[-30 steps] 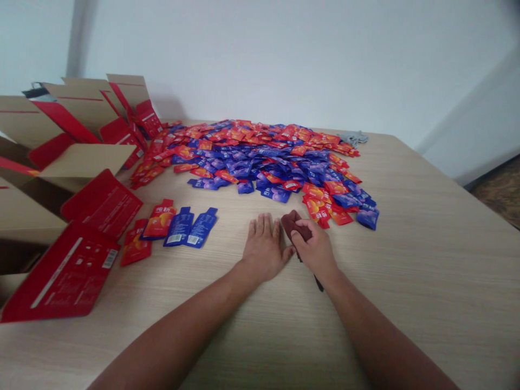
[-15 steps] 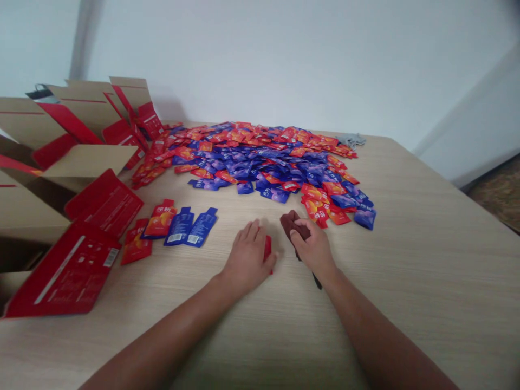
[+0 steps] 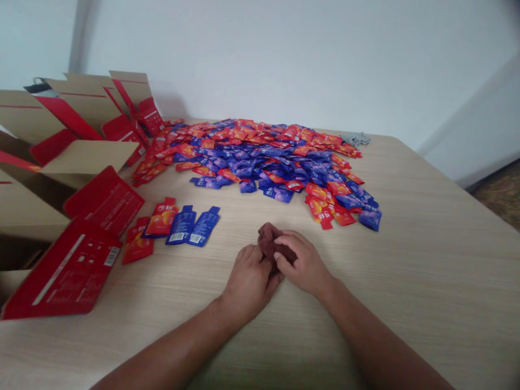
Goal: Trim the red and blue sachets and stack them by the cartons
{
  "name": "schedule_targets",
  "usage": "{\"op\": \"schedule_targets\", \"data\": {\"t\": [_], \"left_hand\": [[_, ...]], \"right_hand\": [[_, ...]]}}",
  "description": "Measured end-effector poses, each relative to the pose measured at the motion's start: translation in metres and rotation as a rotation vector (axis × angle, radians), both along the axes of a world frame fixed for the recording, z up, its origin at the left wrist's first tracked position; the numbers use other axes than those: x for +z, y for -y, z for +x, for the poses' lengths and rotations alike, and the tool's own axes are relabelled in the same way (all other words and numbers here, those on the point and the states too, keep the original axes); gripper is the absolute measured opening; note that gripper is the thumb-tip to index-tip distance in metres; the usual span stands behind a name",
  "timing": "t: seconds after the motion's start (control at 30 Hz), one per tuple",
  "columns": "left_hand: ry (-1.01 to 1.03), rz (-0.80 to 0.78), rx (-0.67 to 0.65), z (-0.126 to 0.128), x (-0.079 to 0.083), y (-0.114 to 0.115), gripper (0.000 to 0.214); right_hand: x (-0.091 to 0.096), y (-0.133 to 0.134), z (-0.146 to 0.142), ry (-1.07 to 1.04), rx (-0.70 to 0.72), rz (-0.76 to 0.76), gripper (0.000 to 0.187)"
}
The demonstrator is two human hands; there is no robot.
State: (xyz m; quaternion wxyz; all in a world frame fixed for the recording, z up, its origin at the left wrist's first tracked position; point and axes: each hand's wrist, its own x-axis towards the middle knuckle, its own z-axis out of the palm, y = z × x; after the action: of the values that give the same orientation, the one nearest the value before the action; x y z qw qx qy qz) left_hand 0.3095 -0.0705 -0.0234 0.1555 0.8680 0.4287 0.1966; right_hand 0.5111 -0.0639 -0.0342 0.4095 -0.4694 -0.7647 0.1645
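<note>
My right hand [image 3: 304, 266] is closed on a crumpled dark red cloth [image 3: 270, 241] near the middle of the wooden table [image 3: 426, 260]. My left hand [image 3: 248, 281] is pressed against the cloth from the left with its fingers curled; what they hold is hidden. Just beyond the hands lies a big heap of red and blue packets [image 3: 268, 157]. To the left, a short row of packets lies flat: a red one [image 3: 162, 216], two blue ones [image 3: 192, 225], and another red one [image 3: 137, 246].
Open cardboard boxes [image 3: 81, 157] with red flaps [image 3: 60, 271] crowd the table's left side. A small grey cloth [image 3: 357, 140] lies behind the heap at the far right. A white wall runs behind the table; floor shows at the far right.
My left hand drew a red packet back toward me and curled up. My right hand brought the dark red cloth left and nearer, so both hands now meet at the cloth.
</note>
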Motion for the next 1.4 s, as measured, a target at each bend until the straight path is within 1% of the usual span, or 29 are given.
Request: {"op": "schedule_targets", "data": {"t": [0.1,0.27,0.53,0.67,0.77,0.83,0.93,1.0,1.07,1.13,1.23,1.4], "left_hand": [[-0.007,-0.031,0.000,-0.005,0.001,-0.001,0.015],[-0.007,-0.039,-0.010,-0.008,0.005,0.000,0.023],[-0.055,-0.036,-0.020,-0.008,0.010,0.002,0.020],[-0.084,-0.046,-0.026,-0.010,0.016,0.004,0.019],[-0.094,-0.063,-0.022,-0.012,0.019,0.004,0.021],[-0.090,-0.067,-0.011,-0.013,0.019,0.003,0.025],[-0.082,-0.066,0.011,-0.014,0.015,0.002,0.033],[-0.083,-0.065,0.040,-0.014,0.011,0.001,0.037],[-0.090,-0.066,0.071,-0.013,0.008,-0.001,0.043],[-0.094,-0.075,0.087,-0.013,0.005,-0.004,0.046],[-0.089,-0.105,0.105,-0.013,0.004,-0.008,0.044],[-0.140,-0.106,0.165,-0.014,0.005,-0.011,0.048]], "right_hand": [[0.000,-0.004,-0.004,0.058,-0.012,-0.052,0.034],[-0.002,-0.014,-0.004,0.179,-0.096,-0.086,0.029],[-0.015,-0.028,0.008,0.261,-0.263,-0.063,0.028],[-0.019,-0.032,0.015,0.258,-0.347,-0.038,0.027],[-0.016,-0.026,0.018,0.157,-0.373,0.019,0.026],[-0.009,-0.018,0.019,0.040,-0.345,0.085,0.026],[0.002,-0.002,0.016,-0.071,-0.217,0.149,0.028],[0.007,0.007,0.012,-0.055,-0.098,0.121,0.030],[0.008,0.011,0.006,-0.007,0.020,0.058,0.033],[0.006,0.011,0.001,0.032,0.079,-0.017,0.036],[0.002,0.006,-0.004,0.064,0.054,-0.081,0.037],[-0.003,-0.001,-0.005,0.123,-0.014,-0.078,0.038]]}}
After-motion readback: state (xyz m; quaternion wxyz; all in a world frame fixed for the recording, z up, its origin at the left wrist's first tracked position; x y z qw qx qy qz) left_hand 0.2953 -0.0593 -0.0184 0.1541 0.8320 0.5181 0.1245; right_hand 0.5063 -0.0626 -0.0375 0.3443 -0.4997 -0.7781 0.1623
